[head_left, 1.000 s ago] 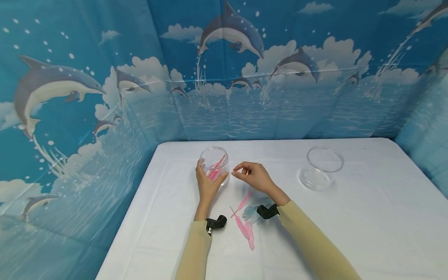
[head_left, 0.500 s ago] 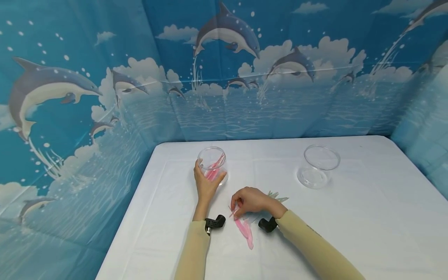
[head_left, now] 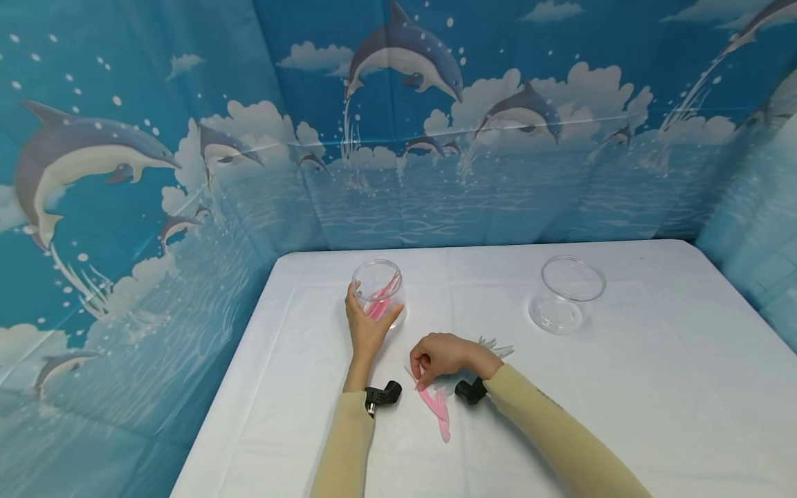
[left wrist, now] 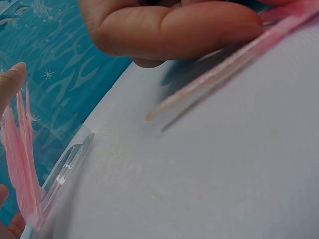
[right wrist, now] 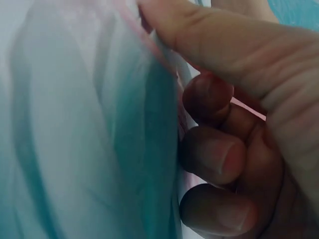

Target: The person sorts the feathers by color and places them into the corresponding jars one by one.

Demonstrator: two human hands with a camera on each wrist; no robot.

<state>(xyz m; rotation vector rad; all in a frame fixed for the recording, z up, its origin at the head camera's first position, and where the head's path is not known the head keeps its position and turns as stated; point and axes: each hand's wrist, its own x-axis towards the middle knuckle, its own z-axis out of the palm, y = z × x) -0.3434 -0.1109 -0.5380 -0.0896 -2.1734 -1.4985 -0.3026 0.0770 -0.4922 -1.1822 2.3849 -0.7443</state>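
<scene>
My left hand (head_left: 367,333) holds a clear jar (head_left: 377,300) upright from its near side, thumb and fingers around the wall. Pink feathers (head_left: 380,306) lean inside that jar; they also show at the left of the left wrist view. In front of the jar, my right hand (head_left: 443,355) pinches a pink feather (left wrist: 219,72) near its bare quill, close over the cloth. More pink feathers (head_left: 441,411) lie just below the fingertips. Blue-green feathers (right wrist: 94,124) fill the left of the right wrist view; in the head view the right hand and wrist partly cover them.
A second clear jar (head_left: 557,316) stands at the back right with nothing visible inside. White cloth (head_left: 654,387) covers the table. Behind it and to the left hangs a blue curtain (head_left: 373,207) printed with dolphins.
My right hand has moved from beside the jar down toward me to the feathers, and its fingertips have come together on a pink one. My left hand keeps its grip on the jar.
</scene>
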